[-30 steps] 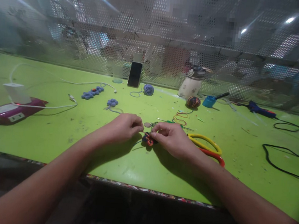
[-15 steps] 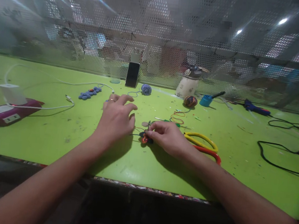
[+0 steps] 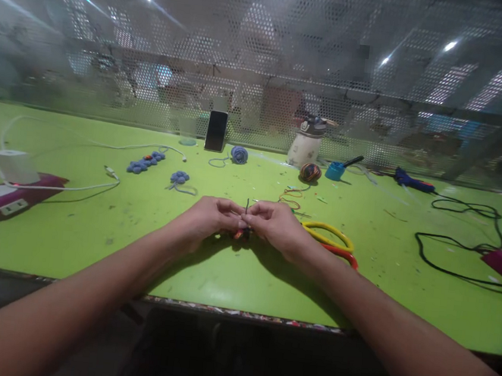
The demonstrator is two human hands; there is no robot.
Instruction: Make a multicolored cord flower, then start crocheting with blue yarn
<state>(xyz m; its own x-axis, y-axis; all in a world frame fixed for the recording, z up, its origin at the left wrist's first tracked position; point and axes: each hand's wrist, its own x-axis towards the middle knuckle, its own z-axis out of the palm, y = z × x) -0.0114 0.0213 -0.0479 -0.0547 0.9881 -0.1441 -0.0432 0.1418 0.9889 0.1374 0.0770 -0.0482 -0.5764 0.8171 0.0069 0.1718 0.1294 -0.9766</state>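
Small dark-and-orange yarn piece [image 3: 239, 234], pinched over the smooth lime-green counter [image 3: 205, 282].
The left hand [image 3: 212, 218] and right hand [image 3: 279, 227] have fingers clamped on its top; it peeks out just beneath them.

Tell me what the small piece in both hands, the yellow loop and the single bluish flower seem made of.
Small piece: likely yarn, matte; a dark strand rises above it, but much is hidden.
Yellow loop: perhaps plastic or rubber, smooth, evenly coloured.
Bluish flower: apparently yarn, matte, with a loose strand trailing.
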